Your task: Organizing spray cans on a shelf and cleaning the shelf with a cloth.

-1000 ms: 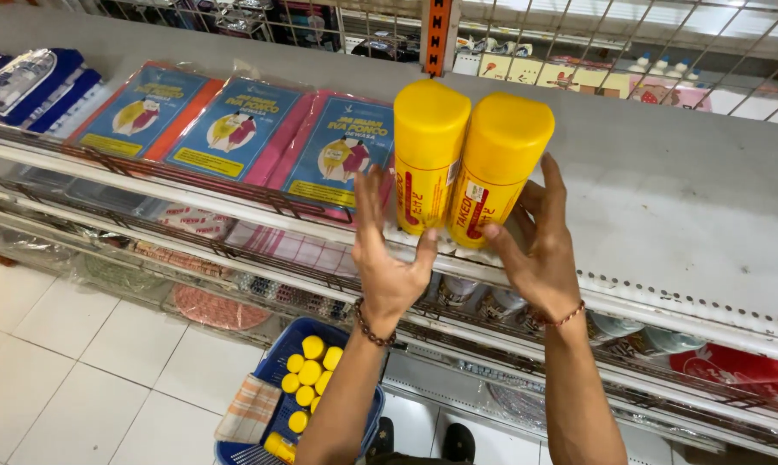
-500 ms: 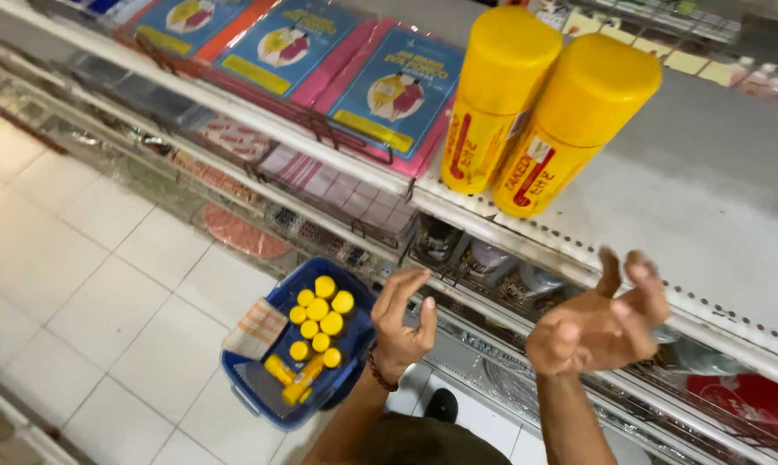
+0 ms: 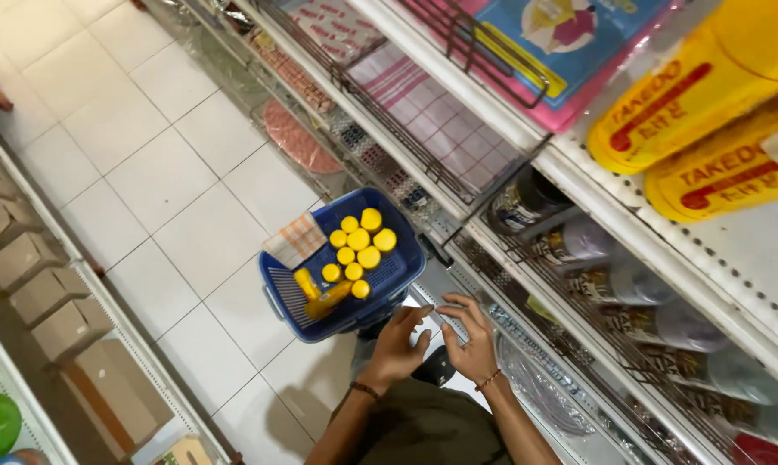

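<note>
Fingers loose and empty on both the left hand point(image 3: 399, 344) and right hand point(image 3: 471, 343), hovering just above the blue plastic basket point(image 3: 402, 277) of yellow-capped bottles point(image 3: 359, 250) on the white tiled floor point(image 3: 165, 164).

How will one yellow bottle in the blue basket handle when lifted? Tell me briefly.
The yellow bottles in the blue basket look rigid plastic, probably not fragile. Round bodies: one lying would likely roll. Standing upright, they seem tall and narrow, so apt to tip.
</note>
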